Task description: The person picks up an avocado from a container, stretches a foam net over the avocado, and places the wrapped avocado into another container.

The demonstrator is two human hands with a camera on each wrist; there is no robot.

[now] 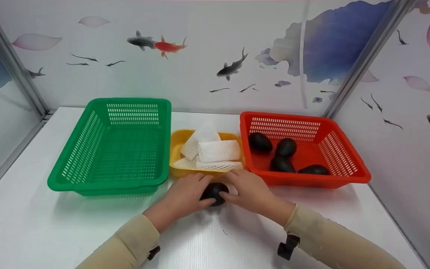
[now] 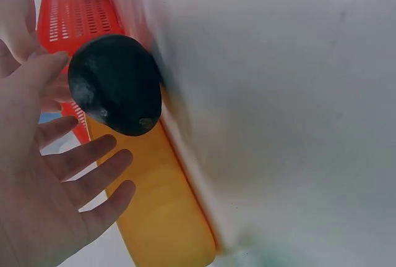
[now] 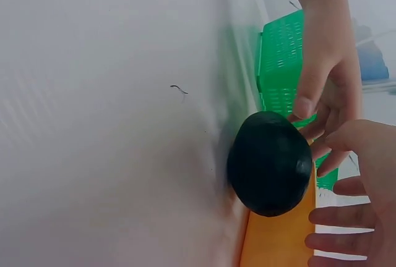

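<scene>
A dark, egg-shaped avocado [image 1: 215, 193] sits on the white table, between my two hands and in front of the yellow basket. My left hand [image 1: 185, 192] is at its left side, fingers spread and fairly straight, the thumb tip right at the skin. From the right comes my right hand [image 1: 251, 192], its thumb overlapping the avocado and its fingers stretched towards the yellow rim. The left wrist view shows the avocado [image 2: 116, 86] with a small stem scar at one end. In the right wrist view both hands' fingers stay loose beside the avocado [image 3: 270, 164].
White foam net sleeves [image 1: 219, 151] lie in the yellow basket [image 1: 179, 172]. At the right, a red basket [image 1: 304, 181] holds several dark avocados [image 1: 286, 148]. A green basket [image 1: 125, 157] stands at the left. Patterned wall panels [image 1: 200, 74] enclose the table's back and sides.
</scene>
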